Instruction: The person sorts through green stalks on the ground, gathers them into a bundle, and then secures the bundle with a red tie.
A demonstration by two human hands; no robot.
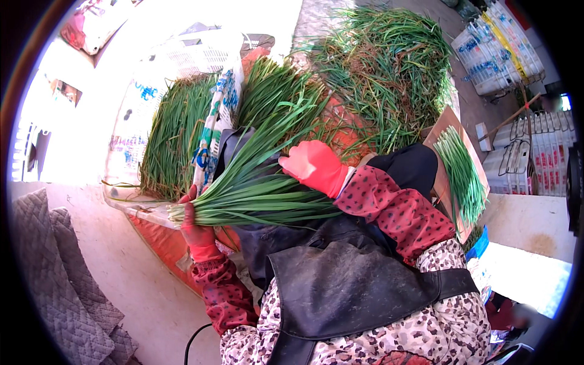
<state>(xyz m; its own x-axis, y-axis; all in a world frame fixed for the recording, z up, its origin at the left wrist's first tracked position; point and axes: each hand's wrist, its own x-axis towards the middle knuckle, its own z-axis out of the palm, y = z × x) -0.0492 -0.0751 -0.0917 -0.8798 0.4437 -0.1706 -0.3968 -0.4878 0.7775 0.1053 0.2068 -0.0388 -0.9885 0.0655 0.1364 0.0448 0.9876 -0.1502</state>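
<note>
The left hand, in a red glove, holds a bundle of greens near its pale stem ends. Its fingers are wrapped round the stems, closed up, with one finger showing above the bundle and the rest of the hand below. The bundle lies over the person's lap, in front of the black apron, its long leaves fanning out to the right and up toward the far side.

The right hand, in a brighter red glove, is at the leafy part of the bundle, near its upper right side. Its fingers are curled in toward the palm; I cannot tell whether they pinch any leaves. Both forearms wear red sleeves with dark spots.

Beyond the left hand stands a white crate, with upright greens packed inside. Just right of it is another pile of greens, and farther right a large, tangled heap with brown bits among the leaves. A red sheet shows on the ground under the crate's near edge.

To the right of the right arm, a second bundle lies on a brown board, pale ends pointing away from the person. White baskets are at the far right, and a grey quilted cloth is at the lower left.
</note>
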